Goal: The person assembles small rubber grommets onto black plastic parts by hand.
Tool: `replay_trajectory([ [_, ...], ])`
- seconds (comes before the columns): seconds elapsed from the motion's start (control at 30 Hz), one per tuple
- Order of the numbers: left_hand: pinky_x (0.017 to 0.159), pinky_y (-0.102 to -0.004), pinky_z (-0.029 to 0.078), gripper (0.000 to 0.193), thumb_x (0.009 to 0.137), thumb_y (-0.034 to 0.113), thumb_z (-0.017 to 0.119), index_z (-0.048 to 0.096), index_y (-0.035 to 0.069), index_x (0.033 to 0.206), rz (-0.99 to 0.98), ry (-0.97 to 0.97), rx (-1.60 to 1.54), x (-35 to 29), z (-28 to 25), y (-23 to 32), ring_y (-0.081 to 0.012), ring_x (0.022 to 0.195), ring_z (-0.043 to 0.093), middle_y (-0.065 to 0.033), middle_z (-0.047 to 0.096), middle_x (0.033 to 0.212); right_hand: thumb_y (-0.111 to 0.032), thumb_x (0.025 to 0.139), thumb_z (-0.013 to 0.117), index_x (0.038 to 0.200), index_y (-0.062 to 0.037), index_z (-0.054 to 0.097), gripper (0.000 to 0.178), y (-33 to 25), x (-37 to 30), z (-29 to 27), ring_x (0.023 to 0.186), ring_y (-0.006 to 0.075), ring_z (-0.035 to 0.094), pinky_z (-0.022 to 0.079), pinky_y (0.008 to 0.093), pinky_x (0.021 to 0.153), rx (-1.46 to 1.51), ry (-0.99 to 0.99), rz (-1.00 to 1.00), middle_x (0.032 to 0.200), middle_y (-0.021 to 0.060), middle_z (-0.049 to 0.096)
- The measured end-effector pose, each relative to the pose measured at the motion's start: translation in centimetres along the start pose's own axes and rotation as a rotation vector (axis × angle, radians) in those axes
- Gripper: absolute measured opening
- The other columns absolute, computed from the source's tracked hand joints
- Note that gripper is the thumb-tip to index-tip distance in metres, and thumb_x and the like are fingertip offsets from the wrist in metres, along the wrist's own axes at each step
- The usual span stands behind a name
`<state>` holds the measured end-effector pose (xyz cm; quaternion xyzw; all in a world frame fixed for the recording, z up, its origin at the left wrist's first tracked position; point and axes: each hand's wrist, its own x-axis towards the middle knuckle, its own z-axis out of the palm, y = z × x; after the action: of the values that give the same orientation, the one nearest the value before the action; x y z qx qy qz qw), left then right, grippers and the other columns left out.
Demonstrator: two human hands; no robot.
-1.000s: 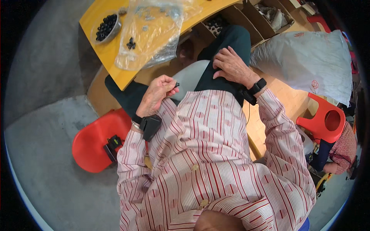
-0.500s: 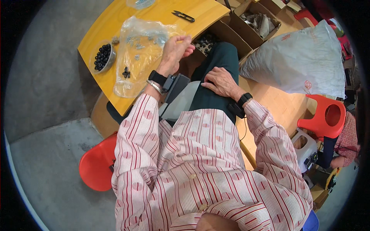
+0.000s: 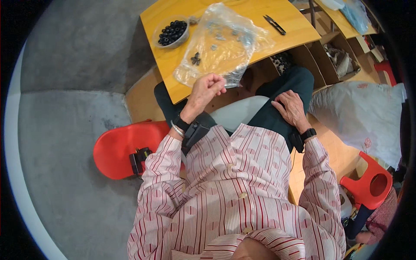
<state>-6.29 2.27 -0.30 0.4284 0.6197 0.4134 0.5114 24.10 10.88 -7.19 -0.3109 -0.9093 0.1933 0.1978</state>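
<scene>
Steadying the left hand (image 3: 208, 89) close to the near edge of the table (image 3: 162, 65) looks the sound way to handle parts this small: thumb and fingertips are drawn together, though I cannot tell whether anything sits between them, and the hand overlaps the near edge of the see-through plastic bag (image 3: 234, 65) in view without showing whether it touches. A light pinch, thumb square to the fingertips, should suit small pieces better than a hard squeeze, and the striped sleeve (image 3: 160, 173) is best held off the bag so that nothing gets dragged over the edge. The right hand (image 3: 291, 108) lies on the right thigh (image 3: 299, 84), fingers loosely bent and a little apart, gripping nothing that shows. The bag lies crumpled on the yellow wooden table, with a cluster of small black parts (image 3: 196, 58) toward its left and silvery bits (image 3: 214, 47) farther from the person. A round tub (image 3: 184, 41) of black pieces stands at its left, black snips (image 3: 274, 25) to its right. Cardboard boxes (image 3: 319, 65) stand beyond the right thigh, near a bulging whitish sack (image 3: 359, 121); a red chair (image 3: 117, 149) stands on the grey floor (image 3: 65, 173) at left, a red stool (image 3: 368, 184) at right
</scene>
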Motion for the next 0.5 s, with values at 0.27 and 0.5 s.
replay_trajectory([
  [0.27, 0.062, -0.0195, 0.046, 0.015, 0.088, 0.015, 0.060, 0.061, 0.000, 0.091, 0.186, 0.311, 0.143, 1.7, -6.6, 0.5, -0.0063, 0.067, 0.059, -0.0001, 0.062, 0.074, -0.028, 0.087, 0.058, 0.082, -0.0049, 0.062, 0.024, -0.7, 0.2, -0.3, 0.081, 0.0251, 0.051, 0.039, 0.0351, 0.078, 0.001, -0.038, 0.026, 0.080, 0.0076, 0.060],
  [0.5, 0.068, -0.0259, 0.050, 0.015, 0.084, 0.016, 0.063, 0.066, 0.003, 0.092, 0.268, 0.772, 0.673, 6.6, -13.0, 2.9, -0.0114, 0.073, 0.063, -0.0047, 0.067, 0.078, -0.029, 0.089, 0.057, 0.083, -0.0045, 0.061, 0.025, -1.0, 0.1, -0.7, 0.085, 0.0263, 0.052, 0.040, 0.0361, 0.081, -0.010, -0.072, 0.059, 0.084, 0.0088, 0.060],
])
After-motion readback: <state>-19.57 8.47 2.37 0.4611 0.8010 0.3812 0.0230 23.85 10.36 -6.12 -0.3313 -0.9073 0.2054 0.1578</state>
